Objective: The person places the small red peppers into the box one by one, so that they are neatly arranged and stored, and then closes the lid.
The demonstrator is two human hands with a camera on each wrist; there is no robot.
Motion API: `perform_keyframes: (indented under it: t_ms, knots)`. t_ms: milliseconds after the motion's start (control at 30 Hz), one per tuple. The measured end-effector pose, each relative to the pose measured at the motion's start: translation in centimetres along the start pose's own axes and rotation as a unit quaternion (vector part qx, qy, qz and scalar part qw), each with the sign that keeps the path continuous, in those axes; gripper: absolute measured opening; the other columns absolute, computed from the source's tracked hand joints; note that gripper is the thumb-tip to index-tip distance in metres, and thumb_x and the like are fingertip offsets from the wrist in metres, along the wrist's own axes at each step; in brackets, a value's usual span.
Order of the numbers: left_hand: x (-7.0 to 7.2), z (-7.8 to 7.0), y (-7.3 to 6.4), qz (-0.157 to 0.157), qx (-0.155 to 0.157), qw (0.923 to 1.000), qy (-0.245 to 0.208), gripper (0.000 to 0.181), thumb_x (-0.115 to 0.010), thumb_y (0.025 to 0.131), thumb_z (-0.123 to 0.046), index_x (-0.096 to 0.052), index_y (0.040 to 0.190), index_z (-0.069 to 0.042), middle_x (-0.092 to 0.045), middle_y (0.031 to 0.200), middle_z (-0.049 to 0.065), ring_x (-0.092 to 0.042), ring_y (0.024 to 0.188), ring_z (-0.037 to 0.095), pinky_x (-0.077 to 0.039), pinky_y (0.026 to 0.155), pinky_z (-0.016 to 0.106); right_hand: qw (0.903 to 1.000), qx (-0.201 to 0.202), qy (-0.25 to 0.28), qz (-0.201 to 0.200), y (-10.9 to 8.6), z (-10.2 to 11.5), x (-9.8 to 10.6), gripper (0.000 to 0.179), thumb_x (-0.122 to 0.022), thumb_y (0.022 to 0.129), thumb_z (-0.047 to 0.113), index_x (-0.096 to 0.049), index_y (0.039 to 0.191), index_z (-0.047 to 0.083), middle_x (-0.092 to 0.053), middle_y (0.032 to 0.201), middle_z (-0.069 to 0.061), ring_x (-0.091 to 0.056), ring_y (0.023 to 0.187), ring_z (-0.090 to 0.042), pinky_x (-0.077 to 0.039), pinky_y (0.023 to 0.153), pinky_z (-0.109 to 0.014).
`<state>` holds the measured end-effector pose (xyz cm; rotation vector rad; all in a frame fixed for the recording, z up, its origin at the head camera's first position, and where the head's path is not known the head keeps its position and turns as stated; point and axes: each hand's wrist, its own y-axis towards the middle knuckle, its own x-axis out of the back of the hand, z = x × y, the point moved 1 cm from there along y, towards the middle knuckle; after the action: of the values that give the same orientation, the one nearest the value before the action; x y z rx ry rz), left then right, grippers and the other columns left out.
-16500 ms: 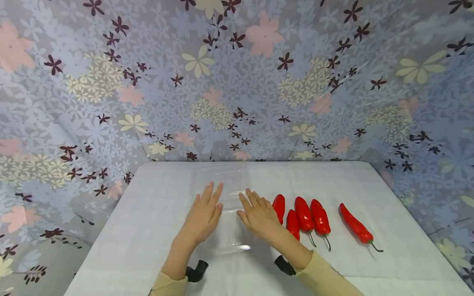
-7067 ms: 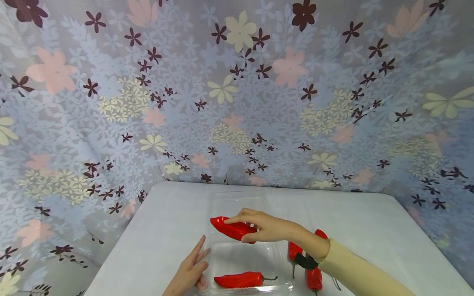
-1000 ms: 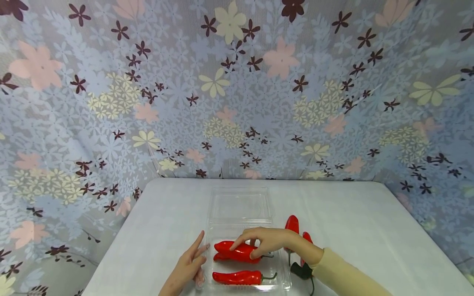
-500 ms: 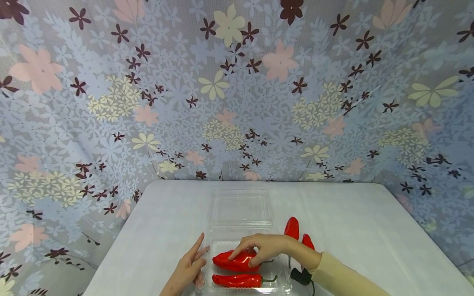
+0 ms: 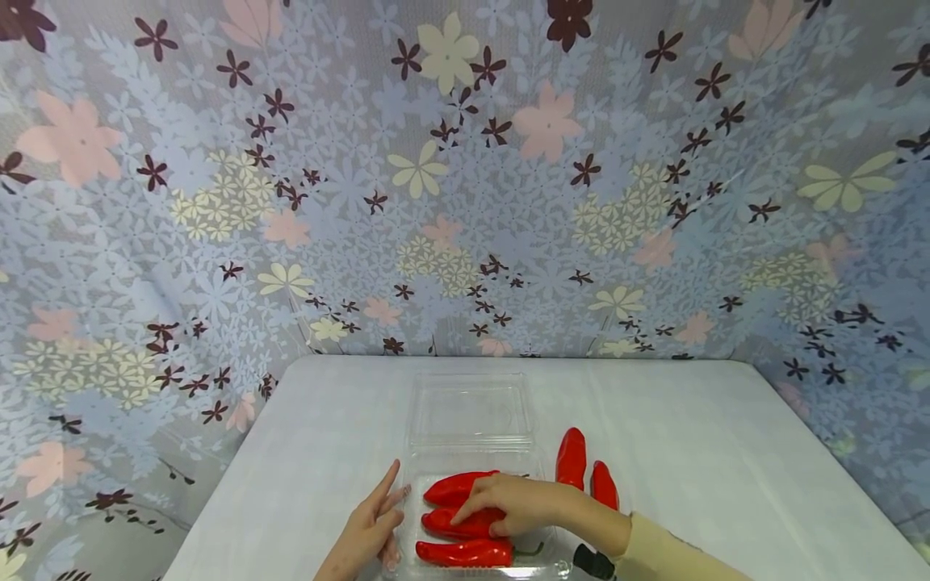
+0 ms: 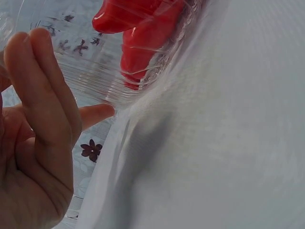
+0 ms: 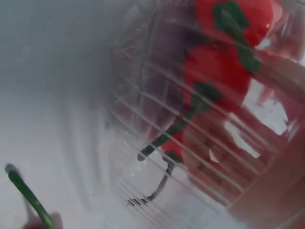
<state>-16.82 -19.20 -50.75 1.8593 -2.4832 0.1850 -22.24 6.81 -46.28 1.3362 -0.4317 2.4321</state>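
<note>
A clear plastic clamshell box (image 5: 545, 468) lies unfolded on the table, its lid (image 5: 472, 407) laid back. Inside are three long red peppers side by side: a back pepper (image 5: 452, 489), a middle pepper (image 5: 440, 523) and a front pepper (image 5: 465, 553). My right hand (image 5: 519, 504) reaches in from the right and grips the middle pepper between thumb and fingers. In the right wrist view, green stems (image 7: 178, 124) show through the ribbed wall. My left hand (image 5: 366, 524) is at the box's left side, its straight fingers (image 6: 43, 81) against the wall.
Two more red peppers lie to the right of the box, a larger pepper (image 5: 571, 458) and a smaller pepper (image 5: 603, 486) partly behind my right forearm. The white table (image 5: 676, 428) ends at a flowered cloth (image 5: 465, 202) at the back and sides.
Earlier one pepper lay in the box and another was held above it; now three lie inside. Over the last second my right hand shifts its pepper nearer, uncovering the back one. The left hand stays.
</note>
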Motion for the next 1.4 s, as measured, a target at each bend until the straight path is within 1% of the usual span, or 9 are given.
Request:
perform_keyframes:
  t_ms: [233, 400, 500, 633, 833, 967, 1067, 1200, 1400]
  knots:
    - [0.1, 0.0, 0.2, -0.003, 0.002, 1.0, 0.007, 0.071, -0.049, 0.091, -0.004, -0.014, 0.152, -0.013, -0.035, 0.14, 0.031, -0.048, 0.041, 0.009, -0.048, 0.042, 0.024, 0.9991, -0.001, 0.027, -0.032, -0.3, 0.2, 1.4, 0.044, -0.068, 0.084, 0.01, -0.064, 0.124, 0.027, -0.056, 0.107, 0.011, -0.05, 0.094, -0.004, -0.048, 0.077, -0.018]
    - [0.2, 0.2, 0.2, 0.002, -0.006, 0.9997, 0.022, 0.07, -0.049, 0.093, -0.004, -0.013, 0.152, -0.012, -0.036, 0.14, 0.032, -0.047, 0.04, 0.009, -0.049, 0.042, 0.025, 0.9861, -0.018, 0.069, -0.15, -2.0, 0.5, 5.2, 0.039, -0.064, 0.09, 0.019, -0.06, 0.128, 0.022, -0.055, 0.115, 0.001, -0.054, 0.094, -0.013, -0.052, 0.071, -0.022]
    - [0.0, 0.1, 0.3, 0.003, -0.007, 0.9997, 0.025, 0.07, -0.049, 0.093, -0.005, -0.013, 0.152, -0.012, -0.035, 0.14, 0.032, -0.046, 0.04, 0.01, -0.049, 0.042, 0.025, 0.9642, -0.031, 0.07, -0.254, -4.4, 0.3, 7.9, 0.039, -0.063, 0.092, 0.024, -0.058, 0.13, 0.021, -0.052, 0.119, -0.001, -0.056, 0.095, -0.015, -0.053, 0.071, -0.025]
    - [-0.3, 0.1, 0.3, 0.0, 0.0, 0.9995, 0.033, 0.069, -0.05, 0.093, -0.006, -0.014, 0.152, -0.011, -0.036, 0.139, 0.032, -0.045, 0.041, 0.01, -0.048, 0.043, 0.025, 0.9196, -0.072, 0.044, -0.384, -8.6, -0.5, 10.3, 0.039, -0.062, 0.092, 0.022, -0.058, 0.13, 0.017, -0.052, 0.122, -0.003, -0.06, 0.094, -0.019, -0.054, 0.072, -0.029]
    - [-0.3, 0.2, 0.2, 0.011, 0.007, 0.9996, 0.026, 0.07, -0.048, 0.093, -0.005, -0.009, 0.152, -0.009, -0.033, 0.14, 0.034, -0.046, 0.042, 0.009, -0.05, 0.045, 0.024, 0.8508, -0.189, 0.055, -0.487, -14.6, -2.4, 9.9, 0.044, -0.06, 0.094, 0.022, -0.051, 0.137, 0.015, -0.049, 0.124, -0.013, -0.061, 0.097, -0.032, -0.054, 0.066, -0.027]
    - [-0.1, 0.2, 0.2, 0.009, 0.014, 0.9998, 0.012, 0.071, -0.047, 0.093, -0.005, -0.008, 0.152, -0.01, -0.031, 0.141, 0.034, -0.047, 0.042, 0.009, -0.05, 0.045, 0.024, 0.8178, -0.276, 0.061, -0.501, -16.4, -3.6, 7.4, 0.05, -0.058, 0.094, 0.034, -0.048, 0.138, 0.013, -0.047, 0.12, -0.019, -0.06, 0.095, -0.039, -0.056, 0.062, -0.031]
    - [-0.1, 0.2, 0.2, 0.009, 0.013, 0.9999, 0.002, 0.072, -0.048, 0.093, -0.004, -0.007, 0.152, -0.012, -0.029, 0.141, 0.034, -0.047, 0.042, 0.009, -0.05, 0.045, 0.024, 0.8041, -0.327, 0.058, -0.493, -16.7, -4.4, 5.2, 0.058, -0.06, 0.091, 0.038, -0.045, 0.14, 0.011, -0.046, 0.118, -0.023, -0.059, 0.096, -0.043, -0.056, 0.064, -0.041]
    - [-0.2, 0.3, 0.4, 0.01, 0.007, 0.9999, -0.007, 0.073, -0.048, 0.093, -0.002, -0.007, 0.152, -0.011, -0.029, 0.142, 0.034, -0.047, 0.041, 0.009, -0.049, 0.044, 0.023, 0.8017, -0.382, 0.07, -0.454, -16.6, -5.5, 2.4, 0.071, -0.064, 0.087, 0.043, -0.038, 0.144, 0.01, -0.043, 0.121, -0.028, -0.058, 0.095, -0.043, -0.055, 0.067, -0.048]
    - [-0.7, 0.2, 0.2, 0.003, 0.04, 0.9991, -0.016, 0.074, -0.047, 0.092, -0.004, -0.006, 0.152, -0.012, -0.029, 0.142, 0.033, -0.047, 0.042, 0.009, -0.049, 0.046, 0.022, 0.8123, -0.422, 0.093, -0.391, -16.1, -6.3, -1.1, 0.072, -0.07, 0.08, 0.046, -0.046, 0.137, 0.009, -0.046, 0.112, -0.026, -0.058, 0.087, -0.034, -0.054, 0.067, -0.043]
